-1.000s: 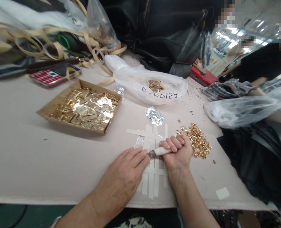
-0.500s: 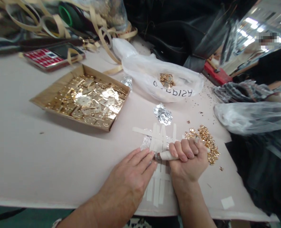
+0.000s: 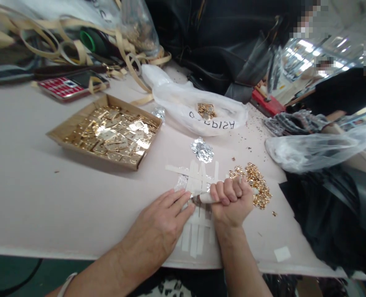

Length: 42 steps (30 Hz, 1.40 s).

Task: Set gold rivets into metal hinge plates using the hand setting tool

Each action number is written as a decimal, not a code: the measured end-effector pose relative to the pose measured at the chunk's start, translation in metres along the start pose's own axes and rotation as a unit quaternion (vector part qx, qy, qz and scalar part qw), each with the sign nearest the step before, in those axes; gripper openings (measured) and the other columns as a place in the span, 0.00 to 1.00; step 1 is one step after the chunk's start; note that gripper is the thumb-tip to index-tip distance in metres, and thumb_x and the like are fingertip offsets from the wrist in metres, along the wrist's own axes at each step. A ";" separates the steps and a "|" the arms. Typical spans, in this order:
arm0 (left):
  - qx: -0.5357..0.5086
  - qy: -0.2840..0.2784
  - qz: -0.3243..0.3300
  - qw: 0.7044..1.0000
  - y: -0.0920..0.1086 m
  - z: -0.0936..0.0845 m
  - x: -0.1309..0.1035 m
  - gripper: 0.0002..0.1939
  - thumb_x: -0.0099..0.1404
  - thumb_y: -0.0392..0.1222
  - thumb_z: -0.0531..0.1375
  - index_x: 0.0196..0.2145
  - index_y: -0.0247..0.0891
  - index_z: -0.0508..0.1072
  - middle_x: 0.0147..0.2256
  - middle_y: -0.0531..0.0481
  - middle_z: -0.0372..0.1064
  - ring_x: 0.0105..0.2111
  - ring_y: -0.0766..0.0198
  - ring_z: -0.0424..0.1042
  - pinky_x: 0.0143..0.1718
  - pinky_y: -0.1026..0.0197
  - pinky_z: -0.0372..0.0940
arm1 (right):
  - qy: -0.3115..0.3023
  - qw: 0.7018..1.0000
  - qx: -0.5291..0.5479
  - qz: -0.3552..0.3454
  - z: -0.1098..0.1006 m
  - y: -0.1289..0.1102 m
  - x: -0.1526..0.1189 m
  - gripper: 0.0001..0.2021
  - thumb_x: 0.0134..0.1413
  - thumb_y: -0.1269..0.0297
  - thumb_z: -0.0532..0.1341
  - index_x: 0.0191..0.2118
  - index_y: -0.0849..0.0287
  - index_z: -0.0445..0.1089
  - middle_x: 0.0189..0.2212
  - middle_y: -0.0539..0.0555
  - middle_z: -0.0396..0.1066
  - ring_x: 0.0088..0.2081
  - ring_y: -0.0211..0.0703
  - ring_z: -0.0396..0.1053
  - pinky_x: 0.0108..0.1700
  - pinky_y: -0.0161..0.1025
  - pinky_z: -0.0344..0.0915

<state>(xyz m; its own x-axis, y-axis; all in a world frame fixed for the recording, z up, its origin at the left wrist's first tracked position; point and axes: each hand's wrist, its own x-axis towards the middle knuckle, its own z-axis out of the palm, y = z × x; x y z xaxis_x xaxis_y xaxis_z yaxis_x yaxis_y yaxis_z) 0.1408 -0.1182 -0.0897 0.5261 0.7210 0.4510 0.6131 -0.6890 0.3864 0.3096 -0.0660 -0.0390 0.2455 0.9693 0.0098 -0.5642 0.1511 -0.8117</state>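
My right hand point(image 3: 232, 200) is wrapped in a fist round a tool with a pale, white-wrapped handle point(image 3: 206, 198). Its darker metal end points left, against the fingertips of my left hand point(image 3: 161, 222). That hand lies palm down, with thumb and fingertips close together around a small spot at the tool's tip; whatever they hold is too small and covered to name. Under both hands, strips of whitish tape point(image 3: 196, 171) are stuck crosswise on the table. Beside my right fist lies a pile of small gold-coloured metal pieces point(image 3: 259, 185).
A cardboard tray point(image 3: 55, 134) holds many flat gold plates. Silver discs point(image 3: 202, 150) lie heaped beyond the tape. Behind them rests a white plastic bag point(image 3: 170, 93) with gold pieces. Black material point(image 3: 322, 206) covers the right side. A red-keyed calculator point(image 3: 57, 86) sits back left.
The whole view has shifted slightly, so the table items appear a little further left. Both hands keep nearly the same pose over the tape, with the tool still in my right fist.
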 end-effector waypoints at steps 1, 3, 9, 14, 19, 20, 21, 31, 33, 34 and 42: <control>-0.001 0.003 -0.001 1.000 0.000 0.000 0.000 0.18 0.71 0.30 0.48 0.50 0.34 0.74 0.55 0.41 0.72 0.56 0.53 0.70 0.60 0.47 0.66 | 0.005 1.000 0.000 0.003 -0.001 0.000 0.001 0.24 0.57 0.63 0.57 0.19 0.55 0.40 0.12 0.39 0.36 0.13 0.30 0.35 0.16 0.31 0.48; -0.004 0.009 -0.007 1.000 0.000 0.001 -0.001 0.18 0.71 0.30 0.48 0.50 0.34 0.74 0.55 0.41 0.72 0.56 0.53 0.70 0.59 0.47 0.66 | 0.005 1.000 -0.008 0.003 -0.001 0.001 0.001 0.24 0.56 0.62 0.57 0.19 0.55 0.40 0.13 0.39 0.35 0.13 0.30 0.34 0.16 0.31 0.48; -0.021 0.007 -0.018 1.000 0.002 0.002 -0.001 0.18 0.72 0.31 0.48 0.51 0.34 0.74 0.56 0.41 0.71 0.57 0.52 0.69 0.59 0.47 0.66 | -0.063 0.996 -0.063 -0.015 0.016 0.002 -0.009 0.22 0.60 0.64 0.56 0.18 0.56 0.45 0.12 0.40 0.39 0.13 0.30 0.39 0.17 0.32 0.47; -0.044 0.000 -0.021 0.999 0.002 0.003 -0.002 0.18 0.72 0.32 0.48 0.54 0.34 0.71 0.56 0.42 0.70 0.58 0.52 0.67 0.61 0.47 0.64 | -0.126 0.975 -0.179 -0.037 0.023 0.006 -0.021 0.21 0.62 0.63 0.58 0.19 0.55 0.52 0.13 0.42 0.48 0.15 0.32 0.48 0.20 0.35 0.50; -0.071 -0.034 -0.047 0.996 0.001 0.008 -0.006 0.21 0.73 0.34 0.50 0.61 0.34 0.65 0.60 0.40 0.65 0.62 0.52 0.63 0.64 0.44 0.61 | -0.224 0.901 -0.361 -0.089 0.026 0.010 -0.025 0.19 0.59 0.64 0.62 0.19 0.55 0.58 0.16 0.45 0.57 0.19 0.34 0.54 0.22 0.37 0.54; -0.070 -0.033 -0.046 0.996 0.001 0.008 -0.006 0.21 0.72 0.34 0.50 0.61 0.35 0.65 0.60 0.40 0.66 0.61 0.52 0.63 0.64 0.43 0.62 | -0.228 0.899 -0.364 -0.088 0.028 0.009 -0.023 0.20 0.59 0.64 0.62 0.18 0.55 0.58 0.16 0.45 0.57 0.19 0.34 0.54 0.21 0.37 0.53; -0.065 -0.026 -0.040 0.997 0.001 0.007 -0.006 0.20 0.72 0.33 0.51 0.60 0.35 0.66 0.59 0.40 0.67 0.61 0.51 0.64 0.63 0.43 0.63 | -0.218 0.909 -0.347 -0.081 0.029 0.006 -0.021 0.21 0.60 0.64 0.61 0.17 0.55 0.57 0.15 0.44 0.55 0.18 0.33 0.53 0.20 0.36 0.52; -0.084 0.010 -0.048 0.995 0.003 -0.006 -0.003 0.10 0.71 0.33 0.53 0.41 0.37 0.74 0.53 0.40 0.68 0.54 0.53 0.69 0.58 0.46 0.67 | -0.122 0.962 -0.235 -0.070 0.032 0.003 -0.019 0.23 0.58 0.60 0.63 0.16 0.54 0.53 0.12 0.41 0.49 0.15 0.31 0.49 0.18 0.34 0.52; -0.093 0.035 -0.059 0.993 0.003 -0.008 -0.002 0.10 0.71 0.32 0.52 0.37 0.36 0.73 0.49 0.42 0.71 0.50 0.56 0.70 0.56 0.49 0.69 | -0.123 0.968 -0.214 -0.034 0.028 0.008 -0.018 0.23 0.58 0.61 0.63 0.17 0.54 0.53 0.12 0.41 0.49 0.14 0.30 0.48 0.17 0.33 0.51; -0.085 0.047 -0.055 0.994 0.002 -0.010 -0.001 0.11 0.70 0.31 0.52 0.38 0.36 0.73 0.48 0.42 0.71 0.50 0.56 0.71 0.56 0.50 0.69 | -0.121 0.974 -0.191 -0.029 0.026 0.007 -0.017 0.23 0.59 0.61 0.62 0.17 0.54 0.53 0.12 0.41 0.49 0.14 0.30 0.47 0.16 0.33 0.50; 0.008 -0.086 0.067 0.994 -0.013 -0.022 0.040 0.18 0.67 0.25 0.52 0.51 0.38 0.71 0.48 0.46 0.75 0.57 0.58 0.67 0.57 0.53 0.65 | -0.095 0.982 -0.146 -0.074 0.006 -0.035 -0.028 0.23 0.59 0.65 0.62 0.16 0.56 0.53 0.12 0.41 0.48 0.13 0.30 0.48 0.16 0.32 0.49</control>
<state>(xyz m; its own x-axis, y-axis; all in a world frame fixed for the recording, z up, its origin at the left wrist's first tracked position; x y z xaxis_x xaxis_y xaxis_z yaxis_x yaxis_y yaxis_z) 0.1411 -0.0813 -0.0593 0.6960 0.6252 0.3531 0.5392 -0.7799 0.3178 0.3179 -0.0973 -0.0075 0.1404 0.9638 0.2267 -0.2763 0.2580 -0.9258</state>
